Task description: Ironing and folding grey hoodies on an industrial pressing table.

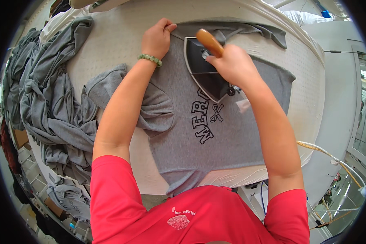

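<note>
A grey hooded sweatshirt (pixel 240 134) with dark lettering and a bow design lies spread on a pale padded ironing table, its hood to the left. My right hand (pixel 236 67) is wrapped round the wooden handle of a steam iron (pixel 209 83), whose dark soleplate cover rests over the upper chest of the garment. The far shoulder edge is pinched by my left hand (pixel 157 38), thumb and fingers closed on the cloth. One sleeve stretches along the far side, and the other hangs toward me.
Heaped grey garments (pixel 49 89) cover the table's left side, with more grey cloth (pixel 71 199) lower down. A pale hose and cable (pixel 333 156) run off at the right. The white ironing table cover (pixel 313 101) shows along the right edge, beside a pale cabinet.
</note>
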The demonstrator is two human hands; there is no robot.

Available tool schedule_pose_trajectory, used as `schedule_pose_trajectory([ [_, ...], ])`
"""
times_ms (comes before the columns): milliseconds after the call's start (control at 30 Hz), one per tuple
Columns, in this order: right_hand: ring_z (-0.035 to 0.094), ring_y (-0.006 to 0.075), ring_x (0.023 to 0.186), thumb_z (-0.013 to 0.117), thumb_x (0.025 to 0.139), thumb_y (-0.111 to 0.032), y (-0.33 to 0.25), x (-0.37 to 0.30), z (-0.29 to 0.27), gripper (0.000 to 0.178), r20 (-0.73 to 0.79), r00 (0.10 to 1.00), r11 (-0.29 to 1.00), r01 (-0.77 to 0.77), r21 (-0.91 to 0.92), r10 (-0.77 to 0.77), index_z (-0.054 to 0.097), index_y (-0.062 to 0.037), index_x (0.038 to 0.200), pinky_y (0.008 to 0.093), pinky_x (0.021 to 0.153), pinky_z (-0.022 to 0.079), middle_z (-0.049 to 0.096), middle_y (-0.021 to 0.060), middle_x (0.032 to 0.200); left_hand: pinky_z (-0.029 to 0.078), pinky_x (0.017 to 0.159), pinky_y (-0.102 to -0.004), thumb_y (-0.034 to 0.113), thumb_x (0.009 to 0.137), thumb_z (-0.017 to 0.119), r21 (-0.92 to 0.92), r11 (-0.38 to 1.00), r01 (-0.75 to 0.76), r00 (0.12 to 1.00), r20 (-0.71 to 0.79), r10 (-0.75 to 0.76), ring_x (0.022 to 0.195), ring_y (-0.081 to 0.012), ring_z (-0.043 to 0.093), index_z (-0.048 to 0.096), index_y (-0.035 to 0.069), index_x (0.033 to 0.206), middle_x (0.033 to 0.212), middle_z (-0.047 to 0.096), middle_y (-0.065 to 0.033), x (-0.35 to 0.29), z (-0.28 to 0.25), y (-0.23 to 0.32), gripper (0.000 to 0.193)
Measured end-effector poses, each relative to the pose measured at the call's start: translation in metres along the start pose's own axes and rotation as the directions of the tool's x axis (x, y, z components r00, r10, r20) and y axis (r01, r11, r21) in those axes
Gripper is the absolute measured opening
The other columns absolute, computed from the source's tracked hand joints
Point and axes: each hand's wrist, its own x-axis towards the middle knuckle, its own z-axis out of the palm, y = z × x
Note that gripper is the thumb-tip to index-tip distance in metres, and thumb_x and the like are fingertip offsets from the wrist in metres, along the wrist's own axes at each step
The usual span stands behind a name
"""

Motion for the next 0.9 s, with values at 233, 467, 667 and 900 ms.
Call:
schedule_pose_trajectory([
  [233,0.074,0.0376,0.103,0.068,0.09,-0.019,-0.064,0.038,0.002,0.028,0.083,0.989,0.986,0.131,-0.108,-0.122,0.077,0.0002,0.108,0.0458,0.091,0.058,0.077,0.0216,0.108,0.056,0.077,-0.0521,0.031,0.1,0.068,0.298,0.944,0.138,0.99,-0.046,-0.131,0.09,-0.0427,0.071,0.065,0.009,0.108,0.093,0.075,-0.0193,-0.059,-0.038,0.009,0.023],
  [467,0.075,0.0372,0.104,0.066,0.085,-0.012,-0.095,0.037,0.02,0.026,0.227,0.924,0.941,0.331,-0.074,-0.307,0.079,-0.0027,0.107,0.0455,0.088,0.06,0.077,0.0206,0.108,0.056,0.08,-0.0483,0.022,0.102,0.064,0.529,0.805,0.268,0.935,0.06,-0.351,0.096,-0.0413,0.07,0.064,0.006,0.112,0.109,0.072,-0.0228,-0.153,-0.093,0.02,0.019],
  [667,0.075,0.0404,0.094,0.073,0.089,-0.029,-0.077,-0.037,0.035,0.032,0.273,0.85,0.882,0.471,-0.011,-0.451,0.078,0.0011,0.097,0.048,0.084,0.06,0.076,0.0243,0.098,0.056,0.083,-0.0407,0.006,0.1,0.063,0.221,0.974,0.056,0.964,-0.267,0.005,0.094,-0.0348,0.07,0.067,0.004,0.121,0.11,0.072,-0.0163,-0.174,-0.101,0.037,0.021],
  [900,0.073,0.0416,0.094,0.077,0.092,-0.038,0.097,-0.06,-0.024,0.045,-0.05,0.997,0.998,-0.062,-0.014,0.061,0.071,0.0027,0.112,0.046,0.084,0.056,0.075,0.023,0.097,0.058,0.084,-0.0407,-0.005,0.092,0.061,-0.171,0.951,-0.258,0.946,0.154,0.285,0.101,-0.0339,0.073,0.069,0.005,0.121,0.127,0.071,-0.0134,-0.178,-0.04,0.108,0.032],
])
